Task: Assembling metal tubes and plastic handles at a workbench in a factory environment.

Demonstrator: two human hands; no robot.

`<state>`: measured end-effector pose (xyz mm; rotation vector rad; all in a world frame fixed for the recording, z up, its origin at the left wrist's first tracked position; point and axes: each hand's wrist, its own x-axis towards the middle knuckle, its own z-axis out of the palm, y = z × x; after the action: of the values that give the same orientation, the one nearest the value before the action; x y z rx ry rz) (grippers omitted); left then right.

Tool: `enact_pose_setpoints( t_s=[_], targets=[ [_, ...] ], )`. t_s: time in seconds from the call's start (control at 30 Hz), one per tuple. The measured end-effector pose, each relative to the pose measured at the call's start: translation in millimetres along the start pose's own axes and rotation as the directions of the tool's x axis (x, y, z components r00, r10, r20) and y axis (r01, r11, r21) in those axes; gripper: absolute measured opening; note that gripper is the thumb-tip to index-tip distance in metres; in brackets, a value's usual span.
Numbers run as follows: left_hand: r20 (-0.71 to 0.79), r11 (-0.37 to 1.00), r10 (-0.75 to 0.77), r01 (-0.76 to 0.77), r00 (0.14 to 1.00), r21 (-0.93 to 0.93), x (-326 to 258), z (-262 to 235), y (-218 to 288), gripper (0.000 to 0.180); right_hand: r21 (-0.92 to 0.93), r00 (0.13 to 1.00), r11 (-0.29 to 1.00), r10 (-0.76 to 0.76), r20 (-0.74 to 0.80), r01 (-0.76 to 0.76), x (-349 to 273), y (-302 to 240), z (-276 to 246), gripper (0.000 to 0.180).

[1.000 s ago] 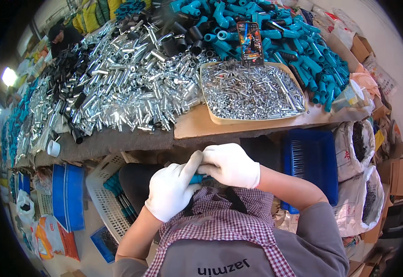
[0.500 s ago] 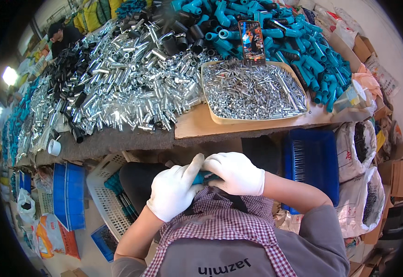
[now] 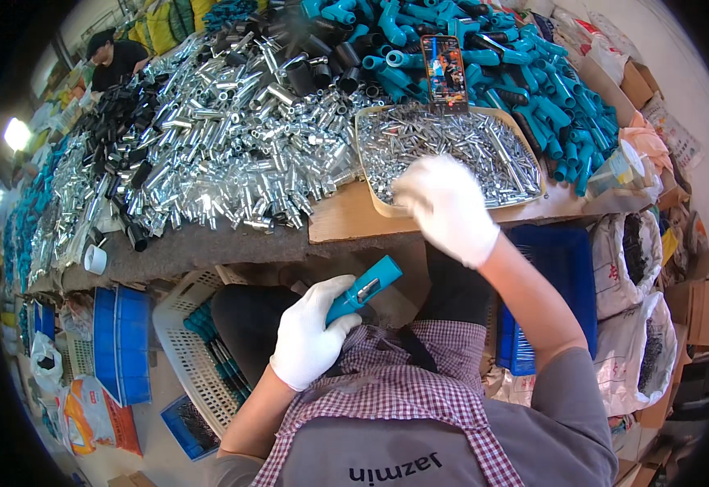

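Note:
My left hand (image 3: 312, 334), in a white glove, is closed around a teal plastic handle (image 3: 371, 286) above my lap. A slot in the handle's side shows metal inside, and its wide end points up and to the right. My right hand (image 3: 450, 209), also gloved in white, hangs over the front edge of a cream tray (image 3: 387, 209) of small metal pins and fittings. Motion blurs its fingers, so their grip cannot be made out.
Shiny metal sleeves (image 3: 241, 138) are heaped across the table at left, teal handles (image 3: 570, 122) at back right. A phone (image 3: 445, 73) stands behind the tray. Below are a white crate (image 3: 177, 341) and a blue bin (image 3: 562, 243). Another person (image 3: 115, 65) is at far left.
My right hand has left the teal handle and moved up and right to the tray. My left hand keeps the handle, now lower and more exposed.

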<state>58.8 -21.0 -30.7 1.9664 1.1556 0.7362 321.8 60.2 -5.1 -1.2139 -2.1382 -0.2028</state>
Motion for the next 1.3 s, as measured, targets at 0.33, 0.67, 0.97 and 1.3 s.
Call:
enact_pose_setpoints(
  t_s=[0.33, 0.67, 0.97, 1.3],
  targets=[
    [-0.117, 0.988, 0.157, -0.156, 0.981, 0.013, -6.7, -6.6, -6.9, 0.051, -0.166, 0.990, 0.976, 0.144, -0.002, -0.142, 1.8, 33.8, 17.5, 0.009],
    [0.044, 0.725, -0.278, 0.240, 0.960, -0.646, 6.5, -10.7, -5.5, 0.055, -0.049, 0.931, 0.934, 0.348, -0.107, -0.354, 9.1, 35.7, -2.3, 0.005],
    [0.118, 0.438, -0.271, 0.231, 0.955, -0.868, 11.8, -5.5, -17.4, 0.073, 0.673, 0.791, 0.526, 0.595, 0.146, -0.520, -15.7, -50.2, 3.2, 0.017],
    [0.102, 0.371, -0.311, 0.220, 0.945, -0.902, 3.4, -6.2, -23.5, 0.072, 0.787, 0.549, -0.444, 0.564, 0.617, -0.428, -41.9, -70.4, 43.8, 0.026]
  ],
)
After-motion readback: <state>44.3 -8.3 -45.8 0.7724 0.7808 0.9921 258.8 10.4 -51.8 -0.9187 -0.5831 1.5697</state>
